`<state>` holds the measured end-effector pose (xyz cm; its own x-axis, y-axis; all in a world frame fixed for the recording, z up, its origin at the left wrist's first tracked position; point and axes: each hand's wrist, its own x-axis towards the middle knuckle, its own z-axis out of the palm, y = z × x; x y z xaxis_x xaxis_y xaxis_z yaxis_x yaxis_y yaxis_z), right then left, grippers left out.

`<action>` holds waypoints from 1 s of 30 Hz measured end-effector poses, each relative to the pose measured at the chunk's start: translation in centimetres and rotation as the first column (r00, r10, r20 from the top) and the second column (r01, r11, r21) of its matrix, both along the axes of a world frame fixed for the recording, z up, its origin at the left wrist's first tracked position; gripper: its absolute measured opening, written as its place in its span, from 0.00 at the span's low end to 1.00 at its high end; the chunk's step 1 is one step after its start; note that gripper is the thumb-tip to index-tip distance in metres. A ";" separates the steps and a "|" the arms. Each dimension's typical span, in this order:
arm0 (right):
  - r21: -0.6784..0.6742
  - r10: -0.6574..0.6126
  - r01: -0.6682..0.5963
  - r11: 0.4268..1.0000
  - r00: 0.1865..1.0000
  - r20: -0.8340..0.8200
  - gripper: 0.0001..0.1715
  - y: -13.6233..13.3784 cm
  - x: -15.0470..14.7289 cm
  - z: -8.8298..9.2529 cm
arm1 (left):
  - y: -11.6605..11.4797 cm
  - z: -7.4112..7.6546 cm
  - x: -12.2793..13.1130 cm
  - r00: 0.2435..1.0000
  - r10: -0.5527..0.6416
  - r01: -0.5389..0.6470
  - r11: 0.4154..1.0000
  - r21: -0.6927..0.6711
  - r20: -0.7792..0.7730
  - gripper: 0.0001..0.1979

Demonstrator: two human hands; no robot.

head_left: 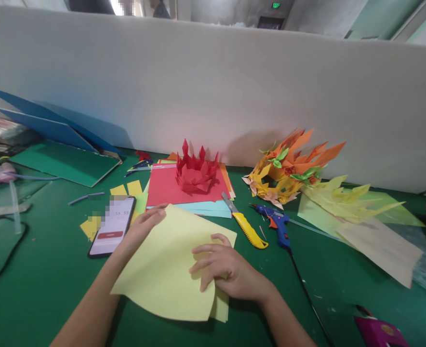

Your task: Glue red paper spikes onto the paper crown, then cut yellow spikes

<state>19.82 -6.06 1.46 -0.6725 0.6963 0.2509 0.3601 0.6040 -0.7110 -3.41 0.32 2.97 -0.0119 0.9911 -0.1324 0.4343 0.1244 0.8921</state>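
Observation:
A pale yellow sheet of paper (162, 270) is tilted up in front of me, its lower edge bowed; part of another yellow layer (220, 306) shows beneath its right side. My left hand (150, 219) grips the sheet at its upper left corner, the thumb hidden by the paper. Across the right part of the sheet lies my right hand (223, 267), its fingers spread and touching the surface. Just beyond the paper's right corner is a yellow utility knife (247, 226) with its blade out. A blue glue gun (278, 224) rests farther right.
A red paper crown (197, 171) stands on stacked coloured sheets (160, 188). Orange and yellow paper crowns (288, 168) sit at the back right, by loose sheets (379, 246). A phone (113, 229) is left of my arm. Blue boards (50, 125) lean against the white partition (206, 86).

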 end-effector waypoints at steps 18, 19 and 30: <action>-0.624 -0.599 0.230 0.747 0.639 -0.481 0.17 1.0 1.9 -3.4 | 1.1 -1.7 0.1 0.871 0.077 -0.050 0.996 -0.067 0.484 0.20; -0.644 -0.632 0.250 0.723 0.617 -0.469 0.18 1.1 1.8 -3.5 | 1.1 -1.8 0.2 0.885 0.079 -0.065 0.997 -0.047 0.459 0.21; -0.539 -0.778 0.572 0.618 0.542 -0.316 0.19 1.7 0.8 -3.7 | 0.5 -1.1 0.0 0.941 -0.319 0.332 0.934 -0.132 0.114 0.18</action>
<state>20.66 -4.33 -2.24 0.1880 0.9816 0.0333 0.1039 0.0138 -0.9945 -3.46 0.84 1.85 0.3265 0.9081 -0.2623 0.3929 0.1220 0.9115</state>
